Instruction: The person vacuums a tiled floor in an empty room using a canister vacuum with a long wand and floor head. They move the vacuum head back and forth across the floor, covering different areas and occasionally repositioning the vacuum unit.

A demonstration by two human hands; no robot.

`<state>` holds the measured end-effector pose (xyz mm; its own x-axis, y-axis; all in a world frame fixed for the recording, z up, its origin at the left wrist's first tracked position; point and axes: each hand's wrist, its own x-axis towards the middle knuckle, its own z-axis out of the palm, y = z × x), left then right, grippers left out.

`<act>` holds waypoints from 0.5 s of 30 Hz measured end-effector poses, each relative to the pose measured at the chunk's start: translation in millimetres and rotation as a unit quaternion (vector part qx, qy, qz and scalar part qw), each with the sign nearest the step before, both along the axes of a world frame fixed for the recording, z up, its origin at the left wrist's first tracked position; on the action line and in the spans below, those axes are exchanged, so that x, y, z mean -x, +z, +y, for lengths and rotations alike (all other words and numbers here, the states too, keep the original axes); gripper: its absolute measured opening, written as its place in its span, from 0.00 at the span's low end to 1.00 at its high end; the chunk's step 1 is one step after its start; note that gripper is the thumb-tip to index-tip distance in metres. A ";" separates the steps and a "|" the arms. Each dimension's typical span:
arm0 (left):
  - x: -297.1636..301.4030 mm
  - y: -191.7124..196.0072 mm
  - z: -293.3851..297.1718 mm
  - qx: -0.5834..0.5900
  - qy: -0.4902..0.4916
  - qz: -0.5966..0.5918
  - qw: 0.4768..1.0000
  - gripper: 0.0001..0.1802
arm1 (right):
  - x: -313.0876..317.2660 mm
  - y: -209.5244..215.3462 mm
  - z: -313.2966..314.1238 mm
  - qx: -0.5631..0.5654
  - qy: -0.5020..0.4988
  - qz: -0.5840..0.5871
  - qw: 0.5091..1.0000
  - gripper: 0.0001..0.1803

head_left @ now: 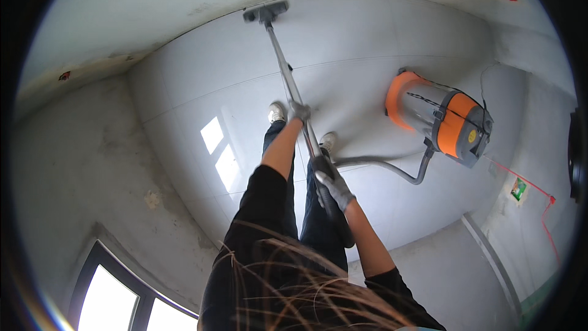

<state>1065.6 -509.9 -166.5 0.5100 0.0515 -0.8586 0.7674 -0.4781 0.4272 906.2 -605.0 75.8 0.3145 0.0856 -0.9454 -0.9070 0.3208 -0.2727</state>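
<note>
A metal vacuum wand runs from my body out to the far wall. Its dark floor nozzle lies on the tiles right by the foot of that wall. My left hand, in a grey glove, is closed round the middle of the wand. Lower down, my gloved right hand grips the black handle end, where the hose joins. That hose curves off to the right to an orange, grey and silver vacuum cleaner, standing on the floor with its dark cord looped over it.
Large grey tiles cover the floor. Bare plaster walls rise around it. A dark-framed window is at the lower left. Red cords hang along the right wall, near a green-filled wall box. My shoes stand beside the wand.
</note>
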 end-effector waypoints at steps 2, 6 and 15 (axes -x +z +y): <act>70.6 0.2 -11.0 -0.038 -0.050 -0.005 0.998 0.45 | 50.8 16.5 -17.3 0.038 0.057 -0.046 0.997 0.44; 241.9 46.1 -40.2 -0.012 -0.186 0.078 0.979 0.43 | 172.1 101.9 -57.4 0.100 0.135 0.043 0.985 0.42; 242.2 32.8 -100.2 0.164 0.172 0.173 0.956 0.21 | 97.7 123.5 -119.2 0.213 0.444 0.176 0.853 0.43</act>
